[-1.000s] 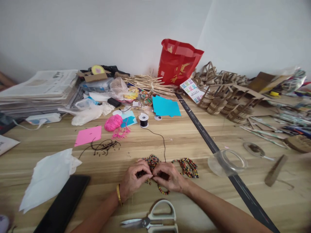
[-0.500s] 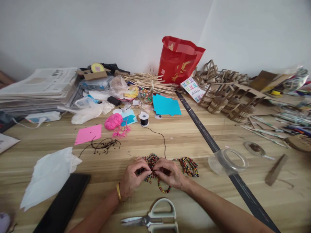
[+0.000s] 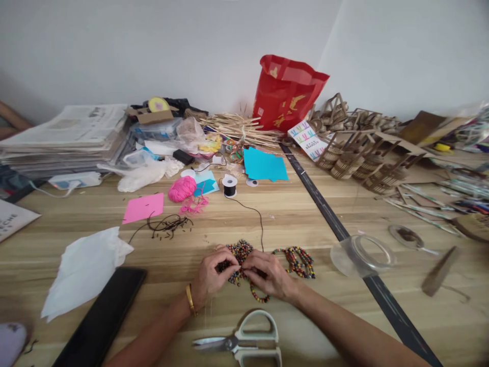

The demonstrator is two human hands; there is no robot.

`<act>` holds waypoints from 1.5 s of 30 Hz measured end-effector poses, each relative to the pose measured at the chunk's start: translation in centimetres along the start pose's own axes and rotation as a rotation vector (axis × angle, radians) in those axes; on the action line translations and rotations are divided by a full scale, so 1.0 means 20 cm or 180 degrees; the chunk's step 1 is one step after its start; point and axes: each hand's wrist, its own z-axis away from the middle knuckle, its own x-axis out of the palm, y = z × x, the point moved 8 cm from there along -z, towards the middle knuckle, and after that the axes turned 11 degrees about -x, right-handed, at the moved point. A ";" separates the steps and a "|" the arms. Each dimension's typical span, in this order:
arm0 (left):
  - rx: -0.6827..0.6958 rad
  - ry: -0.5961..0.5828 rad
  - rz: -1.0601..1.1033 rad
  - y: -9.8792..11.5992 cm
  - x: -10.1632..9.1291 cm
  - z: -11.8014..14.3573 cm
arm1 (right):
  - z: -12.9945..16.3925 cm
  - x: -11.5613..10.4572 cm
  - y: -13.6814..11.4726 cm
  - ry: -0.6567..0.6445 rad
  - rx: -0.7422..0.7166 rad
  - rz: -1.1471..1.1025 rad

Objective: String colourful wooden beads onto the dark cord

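Little has shifted since the earlier frame: both hands remain together over the beads. Nearest lie scissors point(image 3: 244, 342), within reach. Left hand point(image 3: 211, 278) and right hand point(image 3: 269, 275) pinch a beaded strand point(image 3: 256, 295), thumbs meeting; black cord spool point(image 3: 229, 185) feeds thread from beyond.

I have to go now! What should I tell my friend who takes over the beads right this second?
Left hand and right hand: both pinch a string of beads over the table.
Black cord runs from the hands to the spool.
Done: finished bead loops lie right of the hands; loose beads sit just beyond.
Left: this string is not set down yet. Scissors lie untouched nearby.
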 end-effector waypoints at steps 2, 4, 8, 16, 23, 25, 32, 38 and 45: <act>-0.0028 0.0008 -0.0003 -0.01 0.00 0.00 | 0.01 0.00 0.01 0.0016 -0.0023 0.0101; -0.0068 0.0010 -0.0017 -0.01 0.00 0.00 | 0.02 0.00 0.02 0.0040 0.0022 0.0155; -0.0105 -0.0027 -0.0024 -0.02 0.01 0.01 | 0.03 0.00 0.04 0.0083 0.0086 0.0181; -0.0201 -0.0118 -0.0109 -0.03 0.01 0.00 | 0.01 -0.02 0.04 0.0146 0.0182 0.0091; 0.0139 -0.0107 -0.0271 0.04 0.02 0.01 | 0.02 -0.05 0.05 0.0319 0.0300 0.0152; 0.0315 -0.0242 -0.0386 0.07 0.05 0.03 | 0.03 -0.05 0.06 0.0368 0.0358 0.0185; 0.0659 -0.0643 -0.1398 0.10 0.17 0.10 | 0.04 -0.06 0.07 0.0455 0.0513 0.0135; 0.0773 -0.0637 -0.2033 0.08 0.20 0.12 | 0.04 -0.04 0.08 0.0356 0.0528 0.0074; 0.0832 -0.0598 -0.2028 0.08 0.19 0.12 | 0.04 -0.03 0.08 0.0310 0.0370 0.0089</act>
